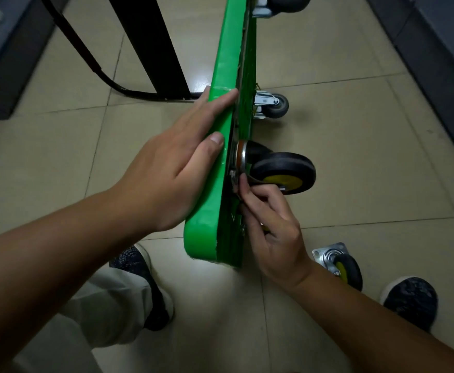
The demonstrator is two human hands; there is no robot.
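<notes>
While left hand (pixel 166 168) lies flat, fingers straight, on the green deck (pixel 228 49), right hand (pixel 271 232) pinches the mount of the yellow-hub caster (pixel 285 170). Three casters (pixel 275 106) on deck, one loose caster (pixel 344 267) on floor (pixel 355 146).

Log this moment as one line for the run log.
green cart deck: on edge | left hand: presses flat on deck | right hand: pinches at yellow-hub caster mount | loose caster: on floor

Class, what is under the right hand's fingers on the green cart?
The right hand grips the base of the black caster on the green cart. Metal shows by its fingertips; any fastener or tool beneath them is covered.
</notes>
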